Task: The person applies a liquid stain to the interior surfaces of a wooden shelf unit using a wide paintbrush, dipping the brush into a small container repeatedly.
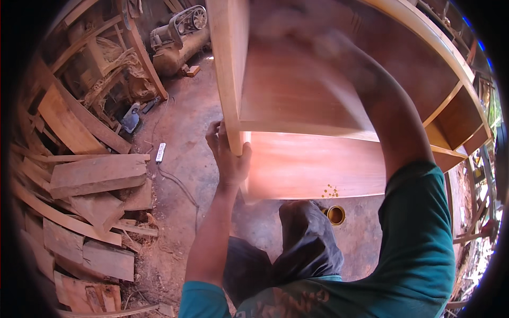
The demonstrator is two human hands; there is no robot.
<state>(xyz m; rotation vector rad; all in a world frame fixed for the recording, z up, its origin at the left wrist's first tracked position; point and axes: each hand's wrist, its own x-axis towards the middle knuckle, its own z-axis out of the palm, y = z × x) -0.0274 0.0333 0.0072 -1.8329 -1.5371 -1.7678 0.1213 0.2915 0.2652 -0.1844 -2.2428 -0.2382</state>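
Note:
A wooden cabinet (313,108) with open compartments stands in front of me. My left hand (231,161) is closed round the lower part of its left corner post (227,69), fingers on the outer side and thumb on the inner. Into the upper compartment reaches my right arm, and my right hand (305,29) is smeared by motion close to the panel there. Its fingers, and anything in them, cannot be made out. Below the shelf edge lies a lit reddish panel (318,164) with several yellowish-brown spots near its lower edge.
An open tin (335,214) with brown contents stands on the floor by my knee. Stacked timber offcuts (98,175) fill the left side. A white power strip (160,152) and its cable lie on the floor. At the back left is an air compressor (180,42).

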